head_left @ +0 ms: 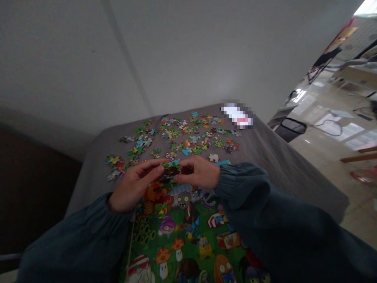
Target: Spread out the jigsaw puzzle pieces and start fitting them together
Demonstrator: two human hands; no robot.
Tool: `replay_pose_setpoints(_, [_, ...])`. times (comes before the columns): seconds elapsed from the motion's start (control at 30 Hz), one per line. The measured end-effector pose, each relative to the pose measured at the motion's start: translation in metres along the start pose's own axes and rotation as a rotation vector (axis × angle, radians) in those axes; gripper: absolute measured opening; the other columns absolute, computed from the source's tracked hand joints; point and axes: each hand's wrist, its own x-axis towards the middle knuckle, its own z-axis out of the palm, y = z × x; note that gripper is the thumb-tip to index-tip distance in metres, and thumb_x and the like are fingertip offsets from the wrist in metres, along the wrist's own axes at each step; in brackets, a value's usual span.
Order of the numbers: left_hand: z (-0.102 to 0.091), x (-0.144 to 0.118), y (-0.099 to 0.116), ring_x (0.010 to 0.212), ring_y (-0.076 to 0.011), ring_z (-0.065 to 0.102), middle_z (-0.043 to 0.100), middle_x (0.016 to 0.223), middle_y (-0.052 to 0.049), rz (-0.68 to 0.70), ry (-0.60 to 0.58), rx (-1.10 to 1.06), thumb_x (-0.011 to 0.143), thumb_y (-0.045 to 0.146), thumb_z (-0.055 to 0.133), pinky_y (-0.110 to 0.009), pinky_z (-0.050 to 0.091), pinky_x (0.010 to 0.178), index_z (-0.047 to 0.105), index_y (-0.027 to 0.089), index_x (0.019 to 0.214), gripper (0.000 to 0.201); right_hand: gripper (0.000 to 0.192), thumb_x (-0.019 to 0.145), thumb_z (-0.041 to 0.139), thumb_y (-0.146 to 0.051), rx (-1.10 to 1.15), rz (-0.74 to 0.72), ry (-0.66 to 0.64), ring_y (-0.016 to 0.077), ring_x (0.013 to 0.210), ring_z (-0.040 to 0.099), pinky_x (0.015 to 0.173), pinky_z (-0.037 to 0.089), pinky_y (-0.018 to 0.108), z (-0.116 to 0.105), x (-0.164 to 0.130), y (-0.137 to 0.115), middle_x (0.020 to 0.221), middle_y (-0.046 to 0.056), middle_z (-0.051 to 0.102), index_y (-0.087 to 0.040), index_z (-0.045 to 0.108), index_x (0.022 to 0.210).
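A small cluster of joined jigsaw puzzle pieces (171, 170), green, brown and blue, is held up between my two hands. My left hand (138, 179) pinches its left side between thumb and fingers. On the right side, the thumb and fingertips of my right hand (198, 172) close on the same cluster. Below both hands lies a bright cartoon picture (179, 228) with a grey zombie, mushrooms and other figures on green. I cannot tell whether it is a printed sheet or joined pieces. My sleeves cover parts of its sides.
Many loose puzzle pieces (188, 133) are scattered over the grey cloth (282, 181) beyond my hands. A blurred-out phone-like object (238, 116) lies at the far right corner. A pale wall (188, 51) rises behind the table. Tiled floor (332, 133) shows at right.
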Motion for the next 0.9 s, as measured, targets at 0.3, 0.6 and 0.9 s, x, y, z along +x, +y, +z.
replay_pose_setpoints(0.3, [0.009,0.0,0.014,0.07,-0.0122,0.064,0.069,0.075,0.003,-0.105,0.102,-0.269,0.054,0.042,0.097,-0.022,0.056,0.067,0.071,0.02,0.081,0.043,0.026,0.086,0.071,-0.03,0.005,0.0,0.037,0.007,0.054,0.04,0.052,0.03,0.022,0.0,0.002,0.004,0.056,-0.009,0.044,-0.018,0.054,0.07])
replay_pose_setpoints(0.6, [0.007,0.001,0.008,0.074,-0.0126,0.067,0.074,0.084,0.001,-0.076,0.087,-0.187,0.057,0.038,0.096,-0.021,0.055,0.067,0.074,0.022,0.088,0.042,0.033,0.087,0.071,-0.03,-0.058,-0.009,0.096,0.0068,0.054,0.038,0.051,0.026,0.023,-0.001,0.002,0.006,0.053,-0.009,0.041,-0.019,0.05,0.065])
replay_pose_setpoints(0.9, [0.0,0.004,0.001,0.076,-0.0169,0.072,0.076,0.084,-0.001,-0.03,0.039,-0.068,0.06,0.041,0.096,-0.025,0.06,0.069,0.075,0.024,0.098,0.047,0.031,0.089,0.07,-0.031,-0.033,-0.002,0.066,0.0069,0.051,0.039,0.05,0.028,0.023,-0.001,0.0,0.004,0.054,-0.009,0.041,-0.019,0.051,0.068])
